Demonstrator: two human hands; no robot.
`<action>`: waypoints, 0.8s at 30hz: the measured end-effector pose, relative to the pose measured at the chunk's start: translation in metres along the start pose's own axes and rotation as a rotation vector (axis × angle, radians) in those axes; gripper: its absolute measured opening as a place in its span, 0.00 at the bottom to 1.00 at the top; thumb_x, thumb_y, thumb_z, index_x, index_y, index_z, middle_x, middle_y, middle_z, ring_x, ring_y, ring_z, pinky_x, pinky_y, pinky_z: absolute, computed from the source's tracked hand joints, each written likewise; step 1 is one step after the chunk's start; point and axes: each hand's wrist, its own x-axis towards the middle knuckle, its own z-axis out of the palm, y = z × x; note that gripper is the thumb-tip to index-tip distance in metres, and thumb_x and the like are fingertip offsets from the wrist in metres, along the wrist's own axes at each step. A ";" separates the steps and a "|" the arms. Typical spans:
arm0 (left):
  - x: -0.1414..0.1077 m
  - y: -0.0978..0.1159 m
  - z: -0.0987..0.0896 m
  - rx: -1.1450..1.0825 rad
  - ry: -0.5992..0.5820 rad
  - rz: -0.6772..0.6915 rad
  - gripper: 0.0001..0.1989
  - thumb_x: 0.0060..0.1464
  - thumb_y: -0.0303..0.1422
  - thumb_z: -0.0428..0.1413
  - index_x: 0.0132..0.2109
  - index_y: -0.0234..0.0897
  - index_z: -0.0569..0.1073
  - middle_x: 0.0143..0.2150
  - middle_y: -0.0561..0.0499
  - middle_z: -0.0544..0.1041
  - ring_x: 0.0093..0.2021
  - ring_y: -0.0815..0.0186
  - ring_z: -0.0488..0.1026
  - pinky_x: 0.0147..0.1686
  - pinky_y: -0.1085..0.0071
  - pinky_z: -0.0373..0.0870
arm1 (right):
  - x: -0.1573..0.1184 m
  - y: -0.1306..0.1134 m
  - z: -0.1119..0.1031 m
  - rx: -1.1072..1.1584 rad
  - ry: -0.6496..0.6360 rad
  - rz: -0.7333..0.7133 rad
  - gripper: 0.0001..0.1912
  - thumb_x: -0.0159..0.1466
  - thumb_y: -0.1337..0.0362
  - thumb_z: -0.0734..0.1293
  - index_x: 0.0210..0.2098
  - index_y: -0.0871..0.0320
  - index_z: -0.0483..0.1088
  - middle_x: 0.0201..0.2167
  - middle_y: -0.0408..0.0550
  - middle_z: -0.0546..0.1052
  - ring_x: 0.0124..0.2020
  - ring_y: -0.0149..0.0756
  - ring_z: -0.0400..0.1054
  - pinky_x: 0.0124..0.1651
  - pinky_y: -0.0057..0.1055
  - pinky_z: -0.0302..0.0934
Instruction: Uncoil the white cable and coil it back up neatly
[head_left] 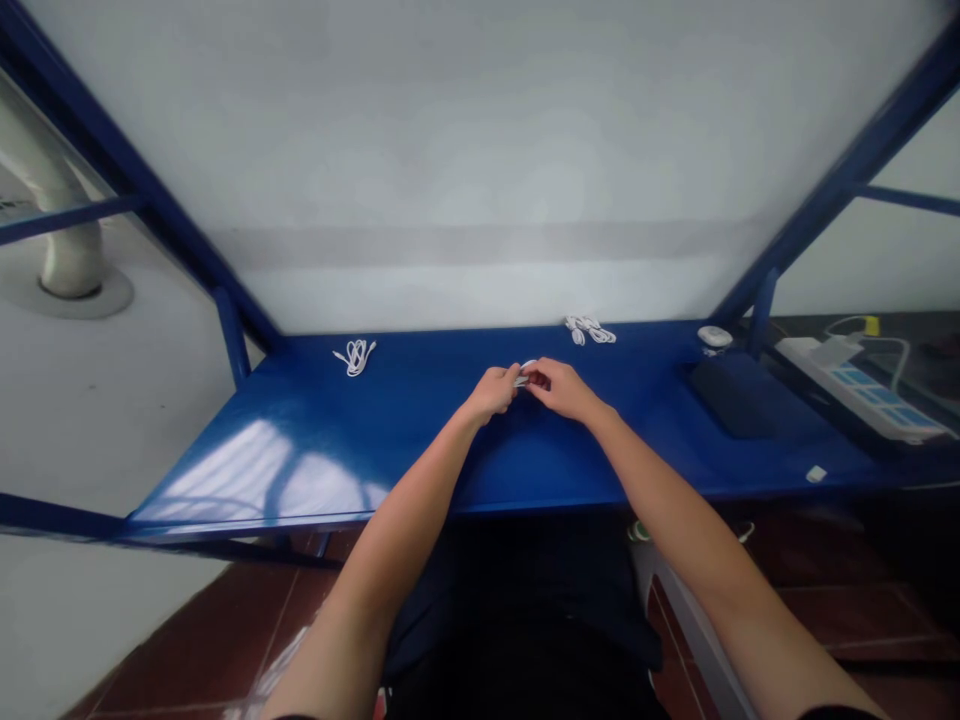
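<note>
Near the middle of the blue worktop (405,430), toward its far side, I am seeing the left hand (493,392) and the right hand (562,388) meeting around a small white bundle (529,365), which I am taking for a cable. The left hand is pinching it from the left, thumb and fingers together; the right hand is gripping it from the right with curled fingertips. Those fingers are hiding much of it, and I cannot tell whether it is touching the surface beneath.

I am judging it light and flexible, with a smooth skin that may be slipping a little under bare fingertips. Any plug ends would be the stiff parts, so I am favouring a pinch on those or around the gathered strands, without bending the cord sharply where it is joining a plug.

Farther left, a loosely coiled white cable (355,357) is lying by itself. On the far edge, right of the hands, more white cables (590,330) are resting in a heap. Toward the right end, a rounded white object (715,337) is sitting beyond a dark flat object (733,400).
</note>
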 end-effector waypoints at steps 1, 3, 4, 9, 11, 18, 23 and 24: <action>0.001 -0.001 0.000 0.016 -0.001 0.014 0.19 0.61 0.45 0.51 0.30 0.34 0.67 0.16 0.60 0.55 0.13 0.78 0.50 0.13 0.78 0.44 | 0.000 0.001 0.000 -0.008 0.013 0.000 0.08 0.60 0.67 0.64 0.39 0.56 0.73 0.30 0.46 0.71 0.29 0.33 0.65 0.36 0.31 0.62; 0.001 -0.001 0.000 0.024 -0.010 0.032 0.19 0.60 0.45 0.52 0.30 0.34 0.67 0.16 0.60 0.55 0.13 0.78 0.50 0.13 0.78 0.43 | -0.001 0.003 0.001 -0.028 0.041 -0.008 0.07 0.60 0.67 0.64 0.38 0.56 0.72 0.30 0.47 0.71 0.30 0.34 0.65 0.36 0.32 0.62; 0.001 0.000 -0.001 0.012 -0.018 0.038 0.18 0.60 0.44 0.52 0.30 0.34 0.67 0.16 0.61 0.55 0.13 0.78 0.50 0.13 0.78 0.43 | -0.001 0.004 0.001 -0.037 0.059 -0.016 0.07 0.61 0.67 0.64 0.38 0.56 0.72 0.31 0.47 0.70 0.31 0.35 0.65 0.37 0.32 0.62; -0.004 0.006 -0.001 -0.171 -0.046 0.031 0.14 0.62 0.39 0.51 0.31 0.35 0.65 0.16 0.63 0.52 0.13 0.80 0.46 0.13 0.79 0.40 | -0.001 0.004 0.008 -0.100 0.216 -0.019 0.05 0.62 0.64 0.63 0.36 0.56 0.70 0.32 0.50 0.71 0.34 0.39 0.66 0.41 0.35 0.62; -0.006 0.007 0.001 -0.235 -0.030 0.021 0.14 0.63 0.37 0.50 0.30 0.35 0.64 0.16 0.63 0.51 0.13 0.80 0.45 0.13 0.79 0.40 | -0.001 0.001 0.012 -0.133 0.274 0.019 0.05 0.63 0.63 0.63 0.32 0.56 0.69 0.30 0.50 0.71 0.34 0.40 0.66 0.42 0.35 0.62; -0.001 0.005 0.003 -0.295 0.052 0.072 0.14 0.63 0.35 0.50 0.29 0.35 0.62 0.17 0.62 0.53 0.13 0.80 0.47 0.14 0.80 0.40 | -0.003 -0.013 0.019 -0.072 0.202 0.063 0.06 0.61 0.62 0.65 0.36 0.56 0.72 0.31 0.49 0.75 0.29 0.37 0.67 0.38 0.34 0.64; 0.000 0.001 0.002 -0.224 -0.007 0.121 0.15 0.61 0.37 0.52 0.28 0.36 0.61 0.19 0.62 0.51 0.14 0.80 0.47 0.14 0.80 0.41 | -0.003 -0.015 0.018 -0.028 0.170 0.033 0.07 0.62 0.64 0.63 0.37 0.55 0.73 0.33 0.50 0.76 0.31 0.37 0.69 0.40 0.35 0.66; 0.000 0.001 0.001 -0.217 -0.016 0.129 0.16 0.61 0.38 0.53 0.28 0.36 0.61 0.19 0.62 0.51 0.15 0.80 0.47 0.14 0.80 0.41 | -0.003 -0.015 0.017 -0.025 0.166 0.032 0.07 0.62 0.64 0.63 0.36 0.55 0.73 0.33 0.50 0.76 0.32 0.37 0.69 0.41 0.36 0.66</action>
